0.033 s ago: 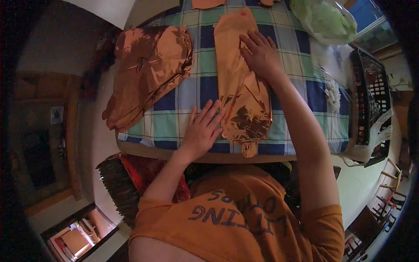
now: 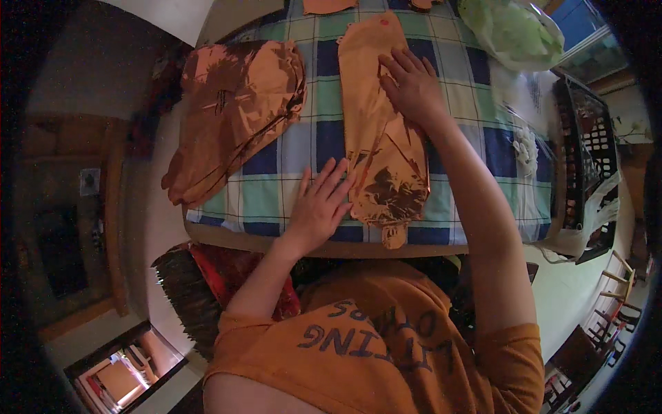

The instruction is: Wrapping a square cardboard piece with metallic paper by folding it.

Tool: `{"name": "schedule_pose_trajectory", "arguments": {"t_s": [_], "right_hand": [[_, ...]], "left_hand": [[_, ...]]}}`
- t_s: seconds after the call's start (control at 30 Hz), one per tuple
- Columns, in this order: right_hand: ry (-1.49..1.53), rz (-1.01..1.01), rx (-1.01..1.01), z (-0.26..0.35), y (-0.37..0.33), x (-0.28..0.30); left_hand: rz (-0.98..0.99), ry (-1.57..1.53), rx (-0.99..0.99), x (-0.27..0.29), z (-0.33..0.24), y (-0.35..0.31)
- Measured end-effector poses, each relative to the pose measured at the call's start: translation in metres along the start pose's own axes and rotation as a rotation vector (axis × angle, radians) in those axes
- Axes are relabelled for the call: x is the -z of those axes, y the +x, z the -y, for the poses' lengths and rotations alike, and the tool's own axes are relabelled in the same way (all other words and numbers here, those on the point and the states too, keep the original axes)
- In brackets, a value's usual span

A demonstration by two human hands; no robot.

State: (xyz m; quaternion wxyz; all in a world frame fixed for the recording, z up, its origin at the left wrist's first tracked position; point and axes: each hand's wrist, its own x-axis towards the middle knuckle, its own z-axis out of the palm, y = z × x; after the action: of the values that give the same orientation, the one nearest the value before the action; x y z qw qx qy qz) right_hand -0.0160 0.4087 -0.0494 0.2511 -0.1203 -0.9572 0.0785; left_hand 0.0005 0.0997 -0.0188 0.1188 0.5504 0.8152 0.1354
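Note:
A flat, uninflated copper-coloured foil balloon [image 2: 376,103] lies lengthwise before me, its lower part folded and shiny, with a small tab at the near end. My right hand [image 2: 414,86] rests flat on its upper right edge, fingers stretched out and slightly spread. At its lower left edge, my left hand [image 2: 318,207] lies with fingers extended, the tips touching the foil. Neither hand grips anything. To the left, a stack of similar flat foil balloons [image 2: 238,110] sits on the checked cloth [image 2: 324,138], its layered edges showing on the right side.
More copper foil [image 2: 329,5] shows at the far edge. A pale green plastic bag [image 2: 514,34] stands at the far right. Clear plastic wrap and a white bundle [image 2: 525,150] lie along the right side, beside a dark slotted crate [image 2: 589,159] with a white bag.

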Motion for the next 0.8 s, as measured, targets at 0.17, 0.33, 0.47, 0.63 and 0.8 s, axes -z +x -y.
{"name": "schedule_pose_trajectory", "arguments": {"t_s": [0.17, 0.33, 0.47, 0.63, 0.8], "right_hand": [[0.009, -0.021, 0.012, -0.0029, -0.0021, -0.0035], [0.004, -0.005, 0.014, -0.0029, -0.0001, -0.0027], [-0.027, -0.021, 0.021, -0.0049, 0.0004, -0.0049], [-0.018, -0.013, 0.016, -0.0045, -0.0004, -0.0045], [-0.012, 0.007, 0.000, -0.0030, -0.0009, -0.0041]], "left_hand": [[-0.015, -0.018, -0.015, -0.0017, 0.0004, -0.0018], [0.007, -0.052, 0.000, 0.0042, -0.0034, -0.0018], [-0.014, -0.032, -0.007, -0.0001, 0.0009, -0.0022], [-0.078, -0.059, 0.013, 0.0015, -0.0046, -0.0007], [-0.144, -0.076, 0.044, -0.0052, -0.0063, -0.0011]]}}
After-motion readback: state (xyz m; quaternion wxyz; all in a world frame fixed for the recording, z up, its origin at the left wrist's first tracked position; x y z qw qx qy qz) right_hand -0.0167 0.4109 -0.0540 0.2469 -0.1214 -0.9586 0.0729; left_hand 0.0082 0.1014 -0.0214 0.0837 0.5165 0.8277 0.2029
